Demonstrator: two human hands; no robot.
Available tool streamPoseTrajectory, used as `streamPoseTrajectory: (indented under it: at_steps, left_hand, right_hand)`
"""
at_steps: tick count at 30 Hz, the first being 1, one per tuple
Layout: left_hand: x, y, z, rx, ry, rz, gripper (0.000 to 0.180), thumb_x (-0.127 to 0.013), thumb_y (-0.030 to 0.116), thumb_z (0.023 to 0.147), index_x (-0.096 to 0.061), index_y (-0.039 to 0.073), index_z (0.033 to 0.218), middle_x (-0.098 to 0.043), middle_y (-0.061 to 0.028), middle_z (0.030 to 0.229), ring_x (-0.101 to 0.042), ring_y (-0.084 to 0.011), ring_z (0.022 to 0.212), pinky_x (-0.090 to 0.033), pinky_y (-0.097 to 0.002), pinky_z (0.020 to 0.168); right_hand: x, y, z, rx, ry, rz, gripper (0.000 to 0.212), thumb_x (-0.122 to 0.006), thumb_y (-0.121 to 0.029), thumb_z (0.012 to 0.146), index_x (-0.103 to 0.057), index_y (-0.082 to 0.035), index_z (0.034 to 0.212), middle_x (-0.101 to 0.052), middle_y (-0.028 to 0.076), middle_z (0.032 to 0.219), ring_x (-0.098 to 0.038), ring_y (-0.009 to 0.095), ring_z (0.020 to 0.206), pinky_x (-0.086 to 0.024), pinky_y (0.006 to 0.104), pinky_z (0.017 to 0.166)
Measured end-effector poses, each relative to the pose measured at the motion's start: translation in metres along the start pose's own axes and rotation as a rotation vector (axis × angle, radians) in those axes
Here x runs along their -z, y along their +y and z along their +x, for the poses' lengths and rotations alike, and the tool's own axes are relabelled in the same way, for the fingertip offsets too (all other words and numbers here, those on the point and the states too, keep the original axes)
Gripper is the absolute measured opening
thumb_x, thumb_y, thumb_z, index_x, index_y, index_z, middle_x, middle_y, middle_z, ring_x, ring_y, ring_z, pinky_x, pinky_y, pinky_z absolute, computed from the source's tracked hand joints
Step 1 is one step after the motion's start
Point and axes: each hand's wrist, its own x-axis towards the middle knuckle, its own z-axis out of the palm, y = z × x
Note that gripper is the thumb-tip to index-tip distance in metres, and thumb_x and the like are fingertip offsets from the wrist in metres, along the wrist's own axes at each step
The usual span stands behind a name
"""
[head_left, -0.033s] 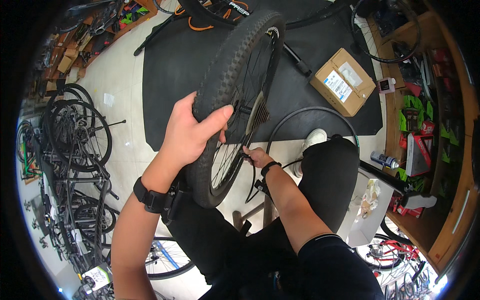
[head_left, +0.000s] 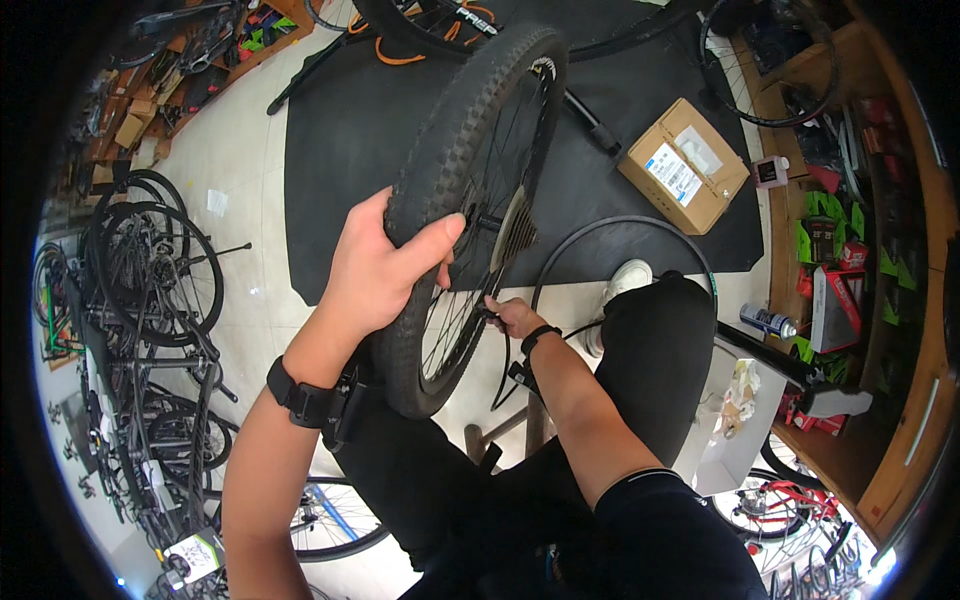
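Observation:
A bicycle wheel (head_left: 418, 225) with a knobby black tyre stands tilted upright between my legs. Its cassette (head_left: 516, 235) faces right. My left hand (head_left: 385, 260) is closed round the tyre on the near left side, thumb across the tread and fingers reaching in toward the spokes. At the lower right of the rim, my right hand (head_left: 513, 317) pinches a small dark fitting against the wheel. A thin black hose (head_left: 506, 360) hangs just below that hand. The fingers partly hide the fitting, so its exact shape does not show.
A cardboard box (head_left: 686, 166) lies on the black mat (head_left: 350, 180), near a thicker curved hose (head_left: 620, 222). Bicycles (head_left: 160, 270) crowd the left side. A wooden shelf (head_left: 905, 430) stands at right, with a spray can (head_left: 768, 320) and an open white box (head_left: 735, 430) beside it.

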Motion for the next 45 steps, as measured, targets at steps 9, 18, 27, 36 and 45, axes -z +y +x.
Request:
streamPoseTrajectory:
  at_steps: [9,18,27,36,45]
  left_hand:
    - [-0.004,-0.002,0.004,0.020,0.027,-0.003,0.020,-0.071,0.016,0.093,-0.060,-0.001,0.095,-0.065,-0.0056,0.074,-0.063,-0.0137,0.060,-0.052,-0.0292,0.057]
    - [-0.017,0.002,0.005,-0.021,0.002,0.013,0.022,-0.070,0.018,0.094,-0.059,-0.001,0.094,-0.065,-0.0062,0.071,-0.063,-0.0145,0.059,-0.050,-0.0286,0.056]
    - [-0.021,0.007,-0.006,-0.123,0.005,0.098,0.026,-0.070,0.023,0.094,-0.060,-0.001,0.091,-0.065,-0.0075,0.070,-0.064,-0.0169,0.057,-0.052,-0.0311,0.056]
    - [-0.028,0.013,0.004,-0.238,0.111,0.402,0.064,-0.074,0.032,0.088,-0.051,-0.010,0.131,-0.071,-0.0199,0.098,-0.071,-0.0284,0.082,-0.055,-0.0380,0.072]
    - [-0.046,0.016,-0.013,-0.393,0.222,0.566,0.055,-0.073,0.036,0.084,-0.061,-0.006,0.118,-0.069,-0.0280,0.112,-0.065,-0.0437,0.107,-0.051,-0.0466,0.088]
  right_hand:
    - [0.017,0.013,0.012,-0.013,0.091,-0.276,0.031,-0.068,-0.017,0.099,-0.064,0.005,0.076,-0.062,0.009,0.072,-0.065,0.020,0.071,-0.043,0.0324,0.052]
    - [0.020,0.013,0.001,0.318,0.331,-0.915,0.047,-0.073,-0.039,0.089,-0.073,0.008,0.090,-0.074,0.023,0.085,-0.072,0.034,0.078,-0.055,0.0468,0.071]
    - [-0.012,-0.143,-0.164,0.214,0.056,-1.514,0.042,-0.062,-0.034,0.091,-0.071,-0.003,0.119,-0.067,0.019,0.128,-0.064,0.042,0.114,-0.052,0.0551,0.091]
    - [-0.034,-0.177,-0.522,0.767,0.466,-1.639,0.056,-0.068,-0.051,0.089,-0.069,0.005,0.096,-0.071,0.026,0.094,-0.069,0.042,0.096,-0.055,0.0489,0.085]
    - [0.192,-0.172,-0.618,0.597,0.771,-1.719,0.080,-0.090,-0.043,0.061,-0.061,-0.005,0.126,-0.069,0.021,0.115,-0.065,0.039,0.110,-0.052,0.0470,0.095]
